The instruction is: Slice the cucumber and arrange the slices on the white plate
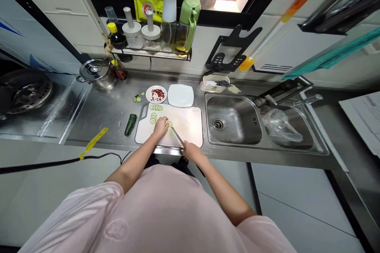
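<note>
My right hand [191,151] is closed round the handle of a kitchen knife [177,136]. The blade points up and left across a white cutting board [190,124]. At the knife's tip lies a pale round cucumber slice [170,123]. My left hand [161,126] rests on the board with bent fingers, its fingertips on the edge of that slice. More cucumber slices [156,108] lie in a row near the board's far left corner, and a few [153,118] sit just left of my left hand. A dark green piece of cucumber [130,124] lies on the counter beside the board.
Behind the board stand a plate of chopped red pieces [152,97] and a white square plate [180,95]. Cucumber scraps [137,98] lie to their left. A lidded steel pot [97,74] stands farther left. A double sink [234,120] with a plastic bag [280,124] is at right.
</note>
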Action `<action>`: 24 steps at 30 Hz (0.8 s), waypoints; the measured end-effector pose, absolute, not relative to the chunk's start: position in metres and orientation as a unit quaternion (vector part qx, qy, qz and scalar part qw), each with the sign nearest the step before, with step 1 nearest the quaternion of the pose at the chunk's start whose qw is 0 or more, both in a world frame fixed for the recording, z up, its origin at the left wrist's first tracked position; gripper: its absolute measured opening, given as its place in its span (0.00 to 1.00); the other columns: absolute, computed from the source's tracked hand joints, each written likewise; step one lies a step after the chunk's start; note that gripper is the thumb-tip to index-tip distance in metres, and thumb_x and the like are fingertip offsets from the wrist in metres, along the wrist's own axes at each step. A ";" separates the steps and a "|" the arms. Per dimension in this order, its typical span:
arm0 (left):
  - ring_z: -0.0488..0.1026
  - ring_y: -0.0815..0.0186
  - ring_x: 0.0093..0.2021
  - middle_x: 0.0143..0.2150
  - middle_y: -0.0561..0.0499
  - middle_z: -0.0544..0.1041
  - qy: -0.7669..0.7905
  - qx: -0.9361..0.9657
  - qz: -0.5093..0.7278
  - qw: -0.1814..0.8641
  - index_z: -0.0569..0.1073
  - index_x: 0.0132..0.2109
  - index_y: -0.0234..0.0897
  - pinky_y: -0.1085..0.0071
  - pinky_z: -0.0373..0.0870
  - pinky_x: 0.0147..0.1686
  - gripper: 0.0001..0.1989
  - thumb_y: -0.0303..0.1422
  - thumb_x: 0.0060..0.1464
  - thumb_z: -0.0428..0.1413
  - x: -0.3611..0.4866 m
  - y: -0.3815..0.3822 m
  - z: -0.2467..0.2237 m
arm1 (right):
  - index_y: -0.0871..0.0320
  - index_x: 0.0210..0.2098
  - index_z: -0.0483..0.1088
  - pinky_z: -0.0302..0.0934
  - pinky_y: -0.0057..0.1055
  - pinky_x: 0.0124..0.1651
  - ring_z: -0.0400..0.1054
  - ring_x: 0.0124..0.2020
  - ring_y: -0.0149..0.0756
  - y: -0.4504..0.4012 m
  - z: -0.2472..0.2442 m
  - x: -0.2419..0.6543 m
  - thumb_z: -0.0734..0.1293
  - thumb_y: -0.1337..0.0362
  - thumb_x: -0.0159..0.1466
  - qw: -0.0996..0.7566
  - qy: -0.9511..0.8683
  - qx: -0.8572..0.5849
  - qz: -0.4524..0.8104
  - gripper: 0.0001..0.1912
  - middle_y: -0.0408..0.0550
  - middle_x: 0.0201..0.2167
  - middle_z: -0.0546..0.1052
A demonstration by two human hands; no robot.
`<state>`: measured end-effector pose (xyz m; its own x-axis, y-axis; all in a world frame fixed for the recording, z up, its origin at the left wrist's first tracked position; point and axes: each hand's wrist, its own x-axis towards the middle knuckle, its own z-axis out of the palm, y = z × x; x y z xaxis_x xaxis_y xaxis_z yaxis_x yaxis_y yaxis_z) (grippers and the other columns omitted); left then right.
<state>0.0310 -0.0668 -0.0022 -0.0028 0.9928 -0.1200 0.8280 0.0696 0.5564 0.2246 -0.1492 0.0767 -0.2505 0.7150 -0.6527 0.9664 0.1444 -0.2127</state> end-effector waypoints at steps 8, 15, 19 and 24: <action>0.67 0.58 0.45 0.42 0.44 0.70 0.693 0.672 0.141 0.221 0.70 0.43 0.37 0.66 0.63 0.47 0.08 0.31 0.56 0.51 0.036 -0.068 0.001 | 0.59 0.45 0.65 0.56 0.29 0.36 0.70 0.42 0.43 -0.152 0.083 0.236 0.56 0.63 0.66 0.185 0.716 0.592 -0.320 0.12 0.56 0.42 0.75; 0.68 0.60 0.44 0.40 0.45 0.71 0.701 0.662 0.136 0.225 0.71 0.38 0.37 0.67 0.63 0.45 0.05 0.30 0.56 0.51 0.039 -0.067 0.005 | 0.58 0.47 0.64 0.54 0.27 0.35 0.69 0.42 0.39 -0.140 0.078 0.254 0.51 0.61 0.69 0.135 0.674 0.664 -0.295 0.15 0.54 0.42 0.75; 0.69 0.60 0.44 0.41 0.44 0.72 0.701 0.665 0.137 0.218 0.71 0.41 0.37 0.67 0.63 0.44 0.08 0.28 0.55 0.51 0.042 -0.066 0.007 | 0.58 0.47 0.64 0.54 0.27 0.35 0.70 0.41 0.40 -0.131 0.072 0.261 0.50 0.61 0.69 0.128 0.655 0.687 -0.287 0.16 0.54 0.41 0.75; 0.70 0.59 0.43 0.41 0.43 0.73 0.720 0.646 0.106 0.231 0.72 0.41 0.36 0.67 0.64 0.42 0.07 0.29 0.53 0.53 0.043 -0.061 0.010 | 0.59 0.49 0.64 0.55 0.29 0.38 0.69 0.43 0.42 -0.120 0.065 0.264 0.51 0.62 0.69 0.115 0.643 0.711 -0.261 0.16 0.56 0.42 0.75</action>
